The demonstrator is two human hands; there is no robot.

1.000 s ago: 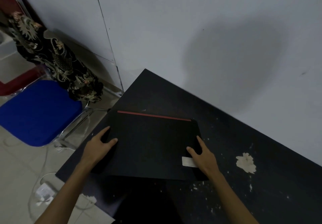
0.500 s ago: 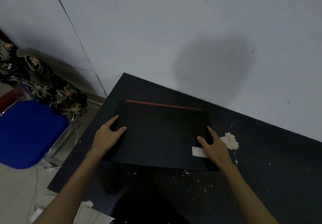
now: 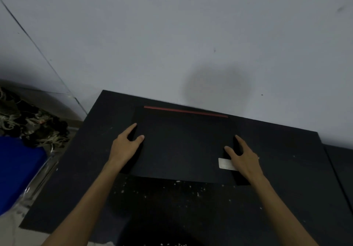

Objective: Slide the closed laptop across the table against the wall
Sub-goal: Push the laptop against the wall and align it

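Observation:
A closed black laptop (image 3: 183, 146) with a red strip along its far edge lies flat on the black table (image 3: 172, 203). Its far edge sits right at the grey wall (image 3: 191, 35). My left hand (image 3: 125, 146) grips the laptop's left side, thumb on the lid and fingers along the edge. My right hand (image 3: 243, 157) grips the right side the same way, partly covering a white sticker (image 3: 224, 163) on the lid.
White specks dot the table in front of the laptop. To the left, below the table, is a blue seat (image 3: 17, 169) with dark patterned cloth (image 3: 32, 125) draped beside it. A second dark surface (image 3: 342, 169) adjoins the table on the right.
The laptop has slid away from me with both hands on its sides; its red far edge now reaches the wall. The view has shifted to the right.

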